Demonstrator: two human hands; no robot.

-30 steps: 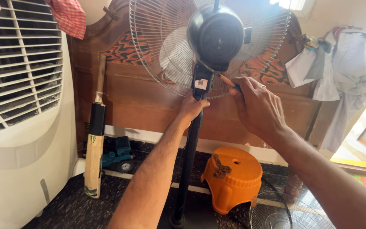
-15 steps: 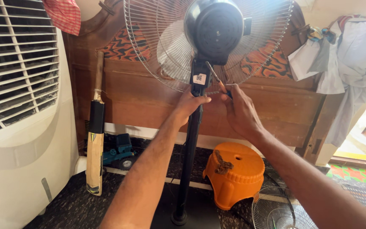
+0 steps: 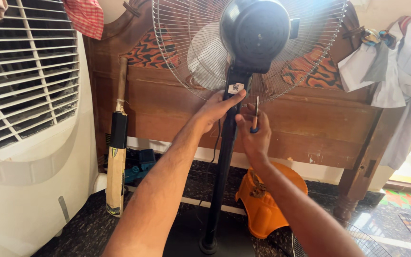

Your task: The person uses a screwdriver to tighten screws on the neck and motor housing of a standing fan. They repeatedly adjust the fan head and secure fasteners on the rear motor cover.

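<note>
Pedestal fan (image 3: 255, 43) stands upright before the wooden headboard (image 3: 310, 119), rear grille on. Left hand (image 3: 217, 108) wraps the fan's pole (image 3: 224, 157) under the motor housing. Right hand (image 3: 255, 135), beside the pole, grips a screwdriver (image 3: 256, 114) tip-up. Judged: unscrewing barely begun.

Wooden headboard (image 3: 310, 123), dark speckled floor (image 3: 72, 233)
</note>
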